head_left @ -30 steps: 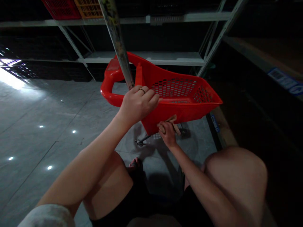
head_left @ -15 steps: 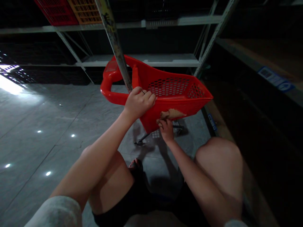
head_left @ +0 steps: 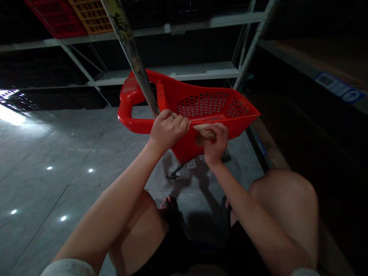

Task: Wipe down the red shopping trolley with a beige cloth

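In front of me is a red plastic shopping basket cart [head_left: 183,146] with perforated walls and a looped handle at its left end. My left hand [head_left: 169,129], with a dark ring on one finger, is closed over the near rim of the cart. A crumpled tan-brown cloth [head_left: 206,132] is held in my right hand [head_left: 217,142], against or very near the cart's near side just under the rim. Part of the cloth is covered by the fingers. Below the basket, a leg and wheel [head_left: 172,176] of the cart rest on the floor.
A worn metal pole [head_left: 126,48] slants down past the cart's handle. Behind stand white shelves [head_left: 201,71] with a red crate [head_left: 59,17] and a yellow crate [head_left: 91,15]. A dark ledge [head_left: 299,63] with blue labels is on the right. Grey floor [head_left: 71,153] spreads left.
My right hand has moved up and slightly right with the cloth, from low on the cart's side to just below the rim. My left hand keeps its grip on the rim.
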`<state>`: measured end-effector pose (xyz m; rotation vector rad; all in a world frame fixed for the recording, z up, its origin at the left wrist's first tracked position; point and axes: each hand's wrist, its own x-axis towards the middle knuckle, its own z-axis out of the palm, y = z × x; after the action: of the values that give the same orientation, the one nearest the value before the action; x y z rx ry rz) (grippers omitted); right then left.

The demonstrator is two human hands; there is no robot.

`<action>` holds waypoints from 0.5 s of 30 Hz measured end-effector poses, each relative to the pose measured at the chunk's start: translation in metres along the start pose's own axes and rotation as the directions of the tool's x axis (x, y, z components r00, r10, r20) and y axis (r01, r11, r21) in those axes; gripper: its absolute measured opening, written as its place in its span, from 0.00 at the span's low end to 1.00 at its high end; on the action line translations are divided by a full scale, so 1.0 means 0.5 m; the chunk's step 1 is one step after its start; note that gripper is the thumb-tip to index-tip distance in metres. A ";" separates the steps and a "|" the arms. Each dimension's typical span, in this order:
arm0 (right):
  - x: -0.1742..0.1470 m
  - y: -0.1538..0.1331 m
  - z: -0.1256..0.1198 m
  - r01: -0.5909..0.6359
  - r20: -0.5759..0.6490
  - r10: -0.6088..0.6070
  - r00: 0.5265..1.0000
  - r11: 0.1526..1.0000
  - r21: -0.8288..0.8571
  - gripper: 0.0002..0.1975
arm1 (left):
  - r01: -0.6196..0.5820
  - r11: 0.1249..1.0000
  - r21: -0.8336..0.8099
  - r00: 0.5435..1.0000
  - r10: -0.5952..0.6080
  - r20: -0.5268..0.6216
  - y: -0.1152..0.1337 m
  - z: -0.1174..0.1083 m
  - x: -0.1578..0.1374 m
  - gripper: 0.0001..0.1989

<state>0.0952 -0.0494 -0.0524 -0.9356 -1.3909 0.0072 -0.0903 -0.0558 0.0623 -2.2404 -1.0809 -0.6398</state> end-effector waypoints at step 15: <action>-0.282 0.063 0.030 -0.070 0.358 0.104 0.928 0.992 -0.108 0.12 | -0.107 0.994 0.010 0.994 0.107 -0.014 -0.014 -0.026 -0.010 0.14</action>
<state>0.0651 -0.0931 -0.1876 -1.1133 -1.7003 0.1932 -0.1011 -0.0635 0.0703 -2.2655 -0.9478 -0.6037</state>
